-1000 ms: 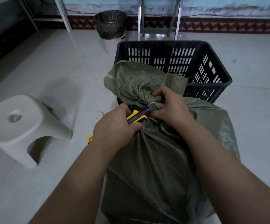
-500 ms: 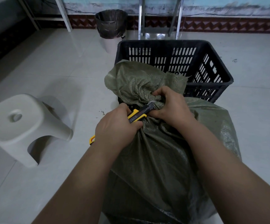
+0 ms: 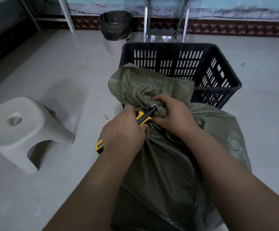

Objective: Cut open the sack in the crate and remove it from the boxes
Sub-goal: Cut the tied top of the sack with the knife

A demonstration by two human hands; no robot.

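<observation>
The sack (image 3: 177, 155) stands on the floor (image 3: 43, 72) at the near middle, its gathered neck leaning against the crate (image 3: 218, 67) directly behind it. The stool (image 3: 23, 130) stands on the floor well to the left of the sack. The bin (image 3: 116, 30) stands behind the crate's left corner, near the far wall, with the metal frame (image 3: 165, 19) just to its right.

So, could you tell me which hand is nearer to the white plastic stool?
Left. The left hand is just right of the white plastic stool; the right hand is farther right, on the sack's neck.
</observation>
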